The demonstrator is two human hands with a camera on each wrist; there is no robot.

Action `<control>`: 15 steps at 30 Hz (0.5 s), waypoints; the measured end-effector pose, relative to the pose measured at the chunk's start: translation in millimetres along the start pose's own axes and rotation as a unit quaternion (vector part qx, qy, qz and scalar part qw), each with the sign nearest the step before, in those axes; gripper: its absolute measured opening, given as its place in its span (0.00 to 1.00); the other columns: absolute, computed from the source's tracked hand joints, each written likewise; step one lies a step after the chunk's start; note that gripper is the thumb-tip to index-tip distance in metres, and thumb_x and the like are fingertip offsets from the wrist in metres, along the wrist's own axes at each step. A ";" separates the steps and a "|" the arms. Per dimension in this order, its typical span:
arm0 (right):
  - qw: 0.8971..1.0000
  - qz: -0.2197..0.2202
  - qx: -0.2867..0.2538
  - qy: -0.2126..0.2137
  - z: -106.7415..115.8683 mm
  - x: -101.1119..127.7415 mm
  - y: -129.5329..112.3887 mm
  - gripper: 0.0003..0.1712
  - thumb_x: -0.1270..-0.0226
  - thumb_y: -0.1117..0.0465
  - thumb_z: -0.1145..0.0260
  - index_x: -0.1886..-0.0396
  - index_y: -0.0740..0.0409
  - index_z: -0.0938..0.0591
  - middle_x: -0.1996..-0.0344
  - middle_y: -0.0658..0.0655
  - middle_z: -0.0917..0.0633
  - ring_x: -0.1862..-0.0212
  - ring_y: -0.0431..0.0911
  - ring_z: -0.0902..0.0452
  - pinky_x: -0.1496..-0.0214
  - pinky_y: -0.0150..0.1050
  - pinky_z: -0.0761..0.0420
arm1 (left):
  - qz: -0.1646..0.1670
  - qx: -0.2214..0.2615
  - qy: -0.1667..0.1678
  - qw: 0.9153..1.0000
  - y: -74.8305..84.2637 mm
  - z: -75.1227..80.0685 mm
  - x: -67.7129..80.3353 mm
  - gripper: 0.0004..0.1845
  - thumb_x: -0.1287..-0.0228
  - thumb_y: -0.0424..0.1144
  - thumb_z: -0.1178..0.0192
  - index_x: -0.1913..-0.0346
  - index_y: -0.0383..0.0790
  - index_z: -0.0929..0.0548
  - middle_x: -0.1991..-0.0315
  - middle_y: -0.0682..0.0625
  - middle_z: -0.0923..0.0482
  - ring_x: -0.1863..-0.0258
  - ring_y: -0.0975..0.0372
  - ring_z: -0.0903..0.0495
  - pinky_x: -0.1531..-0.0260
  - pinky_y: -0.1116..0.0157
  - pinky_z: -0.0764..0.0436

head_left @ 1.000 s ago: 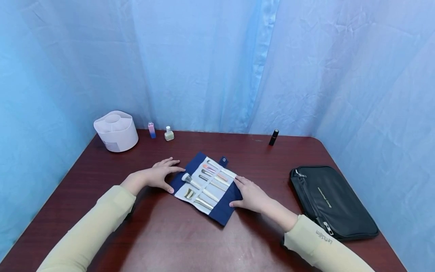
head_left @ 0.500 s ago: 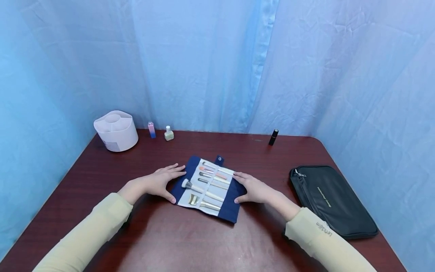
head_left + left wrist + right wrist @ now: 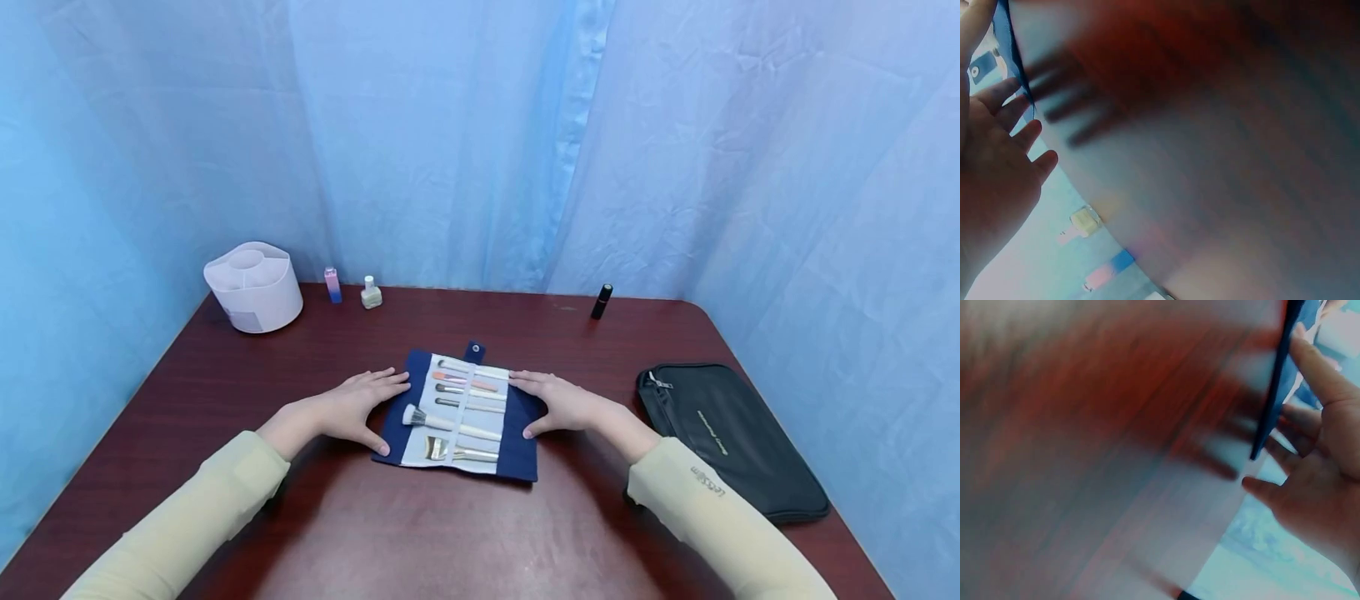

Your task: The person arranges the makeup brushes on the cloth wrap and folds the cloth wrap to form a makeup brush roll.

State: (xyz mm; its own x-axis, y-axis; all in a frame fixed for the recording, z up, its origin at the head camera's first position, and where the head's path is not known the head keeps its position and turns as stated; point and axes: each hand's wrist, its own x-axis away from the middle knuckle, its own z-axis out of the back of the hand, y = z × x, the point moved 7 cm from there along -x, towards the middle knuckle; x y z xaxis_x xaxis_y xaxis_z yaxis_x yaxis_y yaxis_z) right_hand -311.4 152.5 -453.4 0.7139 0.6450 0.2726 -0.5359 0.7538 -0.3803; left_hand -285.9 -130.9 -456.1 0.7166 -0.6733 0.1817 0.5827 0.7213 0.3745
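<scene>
A navy brush roll (image 3: 519, 454) with a pale inner panel lies unrolled in the middle of the table, its snap strap (image 3: 475, 351) pointing to the back. Several makeup brushes lie side by side under its band, among them a fluffy round brush (image 3: 438, 422) and a wide flat brush (image 3: 472, 453). My left hand (image 3: 348, 407) has its fingers spread at the roll's left edge, the thumb at the near left corner. On the opposite edge my right hand (image 3: 567, 404) touches the navy border with extended fingers and thumb. Both wrist views show the fingers along the roll's edges.
At the back left stand a white divided organizer (image 3: 258, 296), a pink-and-blue tube (image 3: 333, 285) and a small nail polish bottle (image 3: 371, 293). A black lipstick tube (image 3: 602, 302) stands at the back right. On the right lies a black zippered case (image 3: 735, 437). Blue curtains surround the table.
The brush roll has turned counterclockwise, from slanted to nearly square with the table. Both hands have moved with it, the right one slightly toward the back and the left slightly toward the front.
</scene>
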 end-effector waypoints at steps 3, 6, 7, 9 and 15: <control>1.000 0.012 0.000 -0.004 1.5 -3.2 4.1 0.52 0.46 0.41 0.30 0.26 0.53 0.42 0.27 0.55 0.43 0.27 0.54 0.50 0.31 0.55 0.42 | 0.004 -0.010 0.009 1.000 3.4 -0.8 2.3 0.55 0.55 0.67 0.34 0.28 0.40 0.40 0.27 0.46 0.47 0.27 0.46 0.55 0.32 0.42 0.53; 1.000 0.012 0.003 -0.012 2.9 -6.8 7.9 0.52 0.46 0.40 0.30 0.26 0.51 0.43 0.26 0.54 0.44 0.27 0.53 0.51 0.31 0.54 0.42 | 0.011 -0.018 0.021 1.000 7.3 -1.7 5.4 0.54 0.55 0.68 0.34 0.29 0.40 0.39 0.27 0.45 0.45 0.27 0.45 0.53 0.33 0.42 0.53; 1.000 0.011 0.003 -0.015 3.3 -8.1 9.3 0.52 0.46 0.40 0.31 0.26 0.50 0.44 0.26 0.54 0.45 0.26 0.53 0.51 0.31 0.54 0.42 | 0.014 -0.021 0.023 0.999 8.4 -2.2 6.6 0.55 0.55 0.68 0.34 0.29 0.40 0.39 0.27 0.45 0.45 0.27 0.45 0.53 0.33 0.42 0.53; 1.000 0.015 0.002 -0.021 4.4 -10.9 11.7 0.53 0.46 0.40 0.31 0.25 0.48 0.45 0.26 0.55 0.45 0.26 0.54 0.52 0.30 0.55 0.43 | 0.018 -0.024 0.029 0.999 11.0 -3.4 8.9 0.55 0.55 0.68 0.35 0.29 0.39 0.39 0.27 0.44 0.45 0.28 0.46 0.52 0.33 0.42 0.53; 0.999 0.034 0.000 -0.037 7.2 -18.2 17.7 0.53 0.45 0.40 0.31 0.25 0.47 0.46 0.26 0.55 0.47 0.26 0.54 0.53 0.30 0.57 0.45 | 0.020 -0.040 0.044 0.998 17.4 -7.4 13.3 0.55 0.54 0.69 0.36 0.29 0.38 0.39 0.28 0.42 0.45 0.28 0.47 0.48 0.33 0.45 0.47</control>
State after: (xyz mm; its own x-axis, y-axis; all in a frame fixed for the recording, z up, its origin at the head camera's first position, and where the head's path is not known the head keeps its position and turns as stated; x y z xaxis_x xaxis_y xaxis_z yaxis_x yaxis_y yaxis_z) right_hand -337.1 155.0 -458.6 0.6403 0.7021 0.3115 -0.5814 0.7080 -0.4008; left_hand -263.4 -126.1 -453.9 0.7694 -0.6287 0.1127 0.5786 0.7608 0.2940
